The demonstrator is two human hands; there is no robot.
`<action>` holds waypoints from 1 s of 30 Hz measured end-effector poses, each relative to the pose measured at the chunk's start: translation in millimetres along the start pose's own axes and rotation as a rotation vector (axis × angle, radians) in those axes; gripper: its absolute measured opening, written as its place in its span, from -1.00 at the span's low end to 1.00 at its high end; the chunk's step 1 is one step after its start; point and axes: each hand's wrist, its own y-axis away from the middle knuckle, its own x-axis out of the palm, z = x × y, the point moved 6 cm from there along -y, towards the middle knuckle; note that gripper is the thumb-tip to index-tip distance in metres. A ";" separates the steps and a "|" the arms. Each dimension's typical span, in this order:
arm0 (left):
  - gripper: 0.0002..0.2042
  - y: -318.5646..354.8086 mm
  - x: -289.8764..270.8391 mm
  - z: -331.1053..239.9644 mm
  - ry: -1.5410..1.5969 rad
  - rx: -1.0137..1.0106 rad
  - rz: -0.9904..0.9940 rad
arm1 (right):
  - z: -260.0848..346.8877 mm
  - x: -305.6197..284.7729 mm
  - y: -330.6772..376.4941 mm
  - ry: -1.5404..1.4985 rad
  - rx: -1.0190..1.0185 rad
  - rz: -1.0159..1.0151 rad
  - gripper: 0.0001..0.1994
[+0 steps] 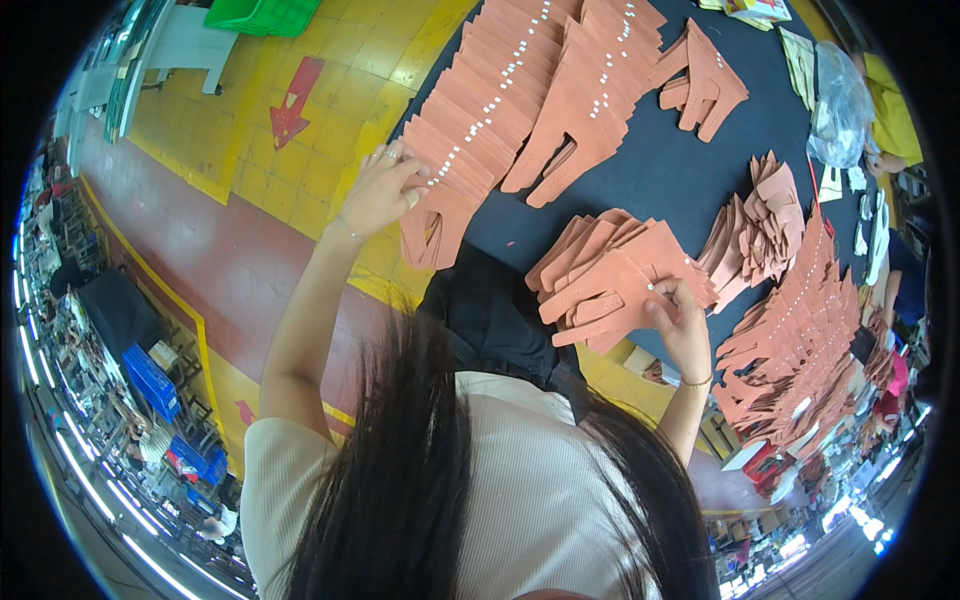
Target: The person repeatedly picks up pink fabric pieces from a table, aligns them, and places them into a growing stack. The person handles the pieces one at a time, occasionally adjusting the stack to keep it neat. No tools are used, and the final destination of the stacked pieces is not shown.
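Terracotta cut leather pieces lie fanned out in overlapping rows on a dark table (650, 170). My left hand (385, 190) rests its fingertips on the near end of a long row of pieces (480, 110), each carrying a small white sticker. My right hand (682, 322) presses down on a smaller stack of the same pieces (610, 275) near the table's edge, thumb on top. Neither hand lifts a piece clear of the table. My long dark hair and cream top fill the lower middle of the view.
More fanned rows of pieces (800, 330) run along the right side, with a bunched pile (765, 215) behind. A clear plastic bag (840, 105) and a person in yellow (890, 115) are at the far right. Yellow and red floor (250, 220) lies left; a green crate (262, 15) stands at top.
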 end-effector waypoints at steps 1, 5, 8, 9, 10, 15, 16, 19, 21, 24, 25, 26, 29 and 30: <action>-0.80 0.1 0.2 0.0 0.005 -0.004 0.005 | -1.0 0.2 0.0 0.003 0.014 0.000 -0.82; -0.83 -1.4 1.1 1.6 0.015 -0.003 -0.017 | -3.0 0.8 0.1 -0.009 0.016 0.000 -0.82; -0.86 -1.8 2.3 3.3 0.028 0.015 -0.048 | -3.9 0.8 -0.3 -0.006 0.001 -0.003 -0.81; -0.87 -2.2 2.4 3.9 0.025 0.024 -0.058 | -3.7 0.4 -0.5 -0.008 -0.009 -0.004 -0.82; -0.89 -2.3 3.0 4.9 0.021 0.022 -0.059 | -4.8 0.9 -0.6 -0.005 0.005 0.014 -0.81; -0.90 -4.0 5.2 7.2 0.025 0.019 -0.044 | -5.8 0.9 -0.6 -0.033 0.033 0.050 -0.79; -0.90 -4.6 5.5 7.5 0.026 0.016 -0.035 | -6.4 0.7 -0.9 -0.032 0.044 0.038 -0.80; -0.90 -6.1 4.7 5.5 -0.008 0.030 -0.006 | -5.2 1.1 -1.4 -0.042 0.004 0.007 -0.81; -0.90 -5.6 2.3 3.9 -0.029 0.008 -0.016 | -3.9 -1.1 -1.5 0.006 -0.050 -0.031 -0.81; -0.90 -5.7 1.0 -3.3 -0.032 -0.017 -0.021 | -7.1 -2.0 -0.3 -0.019 -0.031 -0.024 -0.80; -0.90 -6.4 0.5 -4.7 -0.029 -0.038 -0.012 | -9.2 -1.6 -0.1 -0.054 0.004 -0.023 -0.79; -0.90 -8.1 1.0 -6.4 -0.027 -0.041 0.023 | -8.9 -2.2 -0.1 -0.053 0.002 -0.027 -0.80; -0.89 -11.2 1.1 -6.3 -0.027 -0.074 0.127 | -11.4 -2.0 -0.2 -0.056 0.074 0.009 -0.80; -0.89 -12.1 1.0 -5.8 -0.030 -0.078 0.148 | -10.2 -2.3 -0.7 -0.074 0.069 0.003 -0.80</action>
